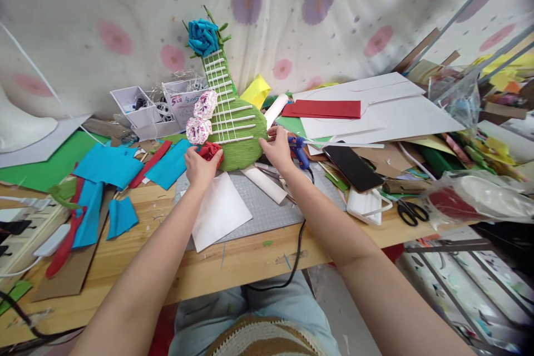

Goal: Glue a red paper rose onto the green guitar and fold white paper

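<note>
A green guitar-shaped craft [238,150] stands tilted back above the cutting mat, with white strips for strings and frets. At the top of its neck is a blue paper flower [203,36]. Two white-and-purple flowers [199,130] sit along its left side. My left hand [201,167] is closed on a red paper flower [209,152] at the craft's lower left edge; the fingers partly hide it. On the opposite side, my right hand [276,149] grips the body's right edge between thumb and fingers. Just right of that hand lies a blue glue gun [298,150].
Blue paper pieces [109,164] cover the table's left part. A white sheet [221,212] lies on the grey cutting mat [267,219]. To the right are a black phone [352,166], scissors [412,212] and a red paper strip [327,109]. White boxes [183,101] stand behind.
</note>
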Demonstrator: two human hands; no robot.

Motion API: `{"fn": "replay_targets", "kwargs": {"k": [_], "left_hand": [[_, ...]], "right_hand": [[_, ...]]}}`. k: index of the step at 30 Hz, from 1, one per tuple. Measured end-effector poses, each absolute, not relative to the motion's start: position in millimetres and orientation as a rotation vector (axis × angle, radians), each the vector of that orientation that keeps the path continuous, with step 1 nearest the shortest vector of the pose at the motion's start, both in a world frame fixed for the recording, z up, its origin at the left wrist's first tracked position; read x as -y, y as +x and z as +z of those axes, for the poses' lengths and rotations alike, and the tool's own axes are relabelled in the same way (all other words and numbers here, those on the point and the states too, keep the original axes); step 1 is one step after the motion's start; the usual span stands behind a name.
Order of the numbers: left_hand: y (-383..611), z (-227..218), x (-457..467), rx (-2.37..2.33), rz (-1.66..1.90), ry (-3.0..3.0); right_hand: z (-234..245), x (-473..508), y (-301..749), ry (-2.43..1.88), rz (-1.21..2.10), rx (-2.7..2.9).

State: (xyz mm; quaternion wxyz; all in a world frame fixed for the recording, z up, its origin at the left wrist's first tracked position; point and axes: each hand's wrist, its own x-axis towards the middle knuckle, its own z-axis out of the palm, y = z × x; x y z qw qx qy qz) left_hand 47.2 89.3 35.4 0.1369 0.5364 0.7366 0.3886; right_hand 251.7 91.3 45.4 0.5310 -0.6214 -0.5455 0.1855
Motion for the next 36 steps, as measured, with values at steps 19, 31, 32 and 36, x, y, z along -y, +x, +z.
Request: {"fn": "replay_targets", "kwargs": {"k": [19, 31, 32, 36], "left_hand": [[15, 27, -67, -1.752, 1.319, 2.194], [24, 22, -81, -1.722, 1.251, 2.052], [25, 22, -79, -1.716, 1.271, 2.058], [26, 25, -74, -1.665, 1.373, 2.077]], "right_hand": [[36, -98, 260, -1.474, 0.518, 1.285], [30, -103, 254, -1.433, 0.712, 1.273], [29, -103, 254, -1.425, 0.720, 1.267], [27, -103, 254, -1.398, 0.738, 1.261]]}}
